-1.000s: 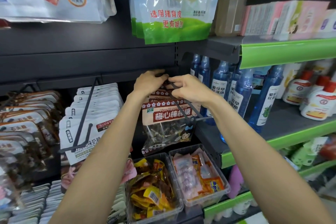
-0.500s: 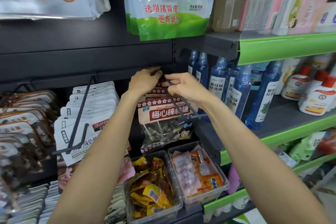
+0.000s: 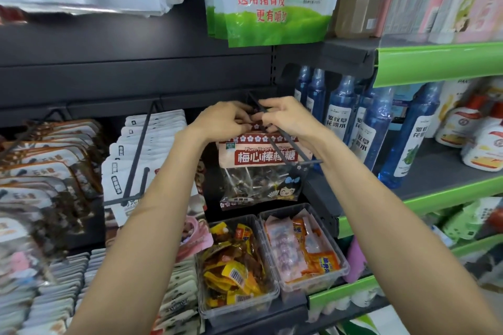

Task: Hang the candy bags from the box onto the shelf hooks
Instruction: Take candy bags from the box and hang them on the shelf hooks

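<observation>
Several lollipop candy bags point(image 3: 261, 171), clear with a maroon flowered header, hang on a black wire shelf hook point(image 3: 283, 141) at the centre. My left hand point(image 3: 223, 122) pinches the header of a rear bag on the left side. From the right, my right hand point(image 3: 285, 117) pinches the same header tops, fingers curled around the hook rod. Both hands meet near the back of the hook. The box is not in view.
White snack bags hang on a neighbouring hook point(image 3: 136, 152) to the left, brown packs further left. Two clear bins point(image 3: 239, 304) of wrapped snacks sit below. Blue bottles point(image 3: 375, 128) stand on the green-edged shelf point(image 3: 435, 62) at right. A green-white bag point(image 3: 272, 0) hangs above.
Both hands stay on the bag headers at the hook's rear, with the fingers drawn slightly closer together. The view shifted a little; the hanging bags barely moved.
</observation>
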Tool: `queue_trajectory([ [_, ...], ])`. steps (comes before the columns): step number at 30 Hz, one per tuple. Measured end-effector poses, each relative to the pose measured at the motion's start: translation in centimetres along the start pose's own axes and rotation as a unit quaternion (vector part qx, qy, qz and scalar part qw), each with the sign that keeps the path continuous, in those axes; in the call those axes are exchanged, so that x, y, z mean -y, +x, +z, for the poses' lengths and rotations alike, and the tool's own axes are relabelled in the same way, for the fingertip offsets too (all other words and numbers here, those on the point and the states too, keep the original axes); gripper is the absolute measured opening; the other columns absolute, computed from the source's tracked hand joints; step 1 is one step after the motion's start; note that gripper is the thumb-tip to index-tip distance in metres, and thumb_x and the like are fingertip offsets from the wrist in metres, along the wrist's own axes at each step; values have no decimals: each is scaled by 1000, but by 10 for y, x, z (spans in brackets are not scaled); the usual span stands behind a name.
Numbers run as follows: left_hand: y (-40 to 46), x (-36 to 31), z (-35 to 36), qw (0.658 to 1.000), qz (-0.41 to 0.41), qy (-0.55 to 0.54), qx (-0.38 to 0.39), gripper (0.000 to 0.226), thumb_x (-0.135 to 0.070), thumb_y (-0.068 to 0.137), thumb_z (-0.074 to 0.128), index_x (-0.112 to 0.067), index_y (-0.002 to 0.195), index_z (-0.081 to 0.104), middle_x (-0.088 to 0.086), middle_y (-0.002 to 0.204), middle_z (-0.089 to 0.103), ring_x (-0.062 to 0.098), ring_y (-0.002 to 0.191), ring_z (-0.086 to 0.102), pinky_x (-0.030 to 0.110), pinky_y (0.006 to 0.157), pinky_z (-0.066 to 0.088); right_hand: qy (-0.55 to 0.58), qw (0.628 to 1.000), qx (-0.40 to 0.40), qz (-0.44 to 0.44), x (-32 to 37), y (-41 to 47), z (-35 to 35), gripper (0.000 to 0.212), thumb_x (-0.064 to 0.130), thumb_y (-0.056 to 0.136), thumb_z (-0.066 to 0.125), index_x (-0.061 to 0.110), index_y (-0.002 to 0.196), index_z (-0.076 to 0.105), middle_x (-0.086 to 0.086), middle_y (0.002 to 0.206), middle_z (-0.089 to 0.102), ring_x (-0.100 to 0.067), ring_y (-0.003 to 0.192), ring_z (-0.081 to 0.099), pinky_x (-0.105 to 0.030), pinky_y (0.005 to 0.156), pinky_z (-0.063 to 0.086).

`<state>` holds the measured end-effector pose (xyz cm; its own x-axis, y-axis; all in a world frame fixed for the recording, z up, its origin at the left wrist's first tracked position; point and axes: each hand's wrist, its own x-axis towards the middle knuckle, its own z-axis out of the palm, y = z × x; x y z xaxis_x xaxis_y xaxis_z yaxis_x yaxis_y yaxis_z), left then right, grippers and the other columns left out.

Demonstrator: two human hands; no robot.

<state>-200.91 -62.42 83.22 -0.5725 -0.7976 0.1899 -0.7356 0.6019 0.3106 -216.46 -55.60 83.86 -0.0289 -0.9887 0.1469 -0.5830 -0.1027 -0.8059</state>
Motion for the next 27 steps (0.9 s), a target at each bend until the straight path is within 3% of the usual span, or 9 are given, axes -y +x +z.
queue_trajectory([
  [4, 0, -1, 7, 996, 24, 37, -72, 23, -35, 94, 55, -24, 104, 73, -15, 137, 53, 15, 118, 53, 40, 101, 39, 24, 1000, 7, -14, 0, -4, -2, 46, 6, 91, 54, 11, 136, 52, -9, 113, 70, -24, 100, 68, -40, 94, 53],
  [7, 0, 3, 9, 994, 34, 49, -93, 25, -33, 95, 54, -22, 108, 72, -11, 133, 58, 17, 116, 55, 39, 99, 40, 14, 1000, 5, -6, 0, 1, -2, 55, 6, 90, 54, 11, 143, 43, -11, 114, 69, -25, 100, 68, -40, 93, 53],
  [17, -8, 1, 6, 998, 9, 27, -49, 24, -31, 96, 53, -21, 110, 70, -11, 140, 51, 18, 121, 51, 37, 97, 42, -80, 997, 14, -8, 5, 8, 0, 57, 14, 89, 56, 15, 144, 43, -9, 113, 70, -17, 97, 68, -39, 97, 51],
  [22, -9, -1, 0, 997, -6, 66, -44, 26, -36, 94, 53, -28, 112, 69, -9, 133, 59, 20, 115, 55, 36, 90, 46, -135, 991, 15, -18, 12, 7, 1, 55, 14, 92, 54, 14, 145, 41, -13, 137, 56, -20, 104, 65, -33, 98, 49],
  [27, -9, 2, 4, 998, -3, 39, -58, 25, -36, 94, 55, -27, 111, 71, -11, 134, 58, 17, 115, 55, 33, 88, 45, -113, 993, 13, -7, 10, 5, 2, 55, 16, 92, 55, 17, 145, 42, -8, 125, 65, -18, 102, 65, -37, 100, 48],
])
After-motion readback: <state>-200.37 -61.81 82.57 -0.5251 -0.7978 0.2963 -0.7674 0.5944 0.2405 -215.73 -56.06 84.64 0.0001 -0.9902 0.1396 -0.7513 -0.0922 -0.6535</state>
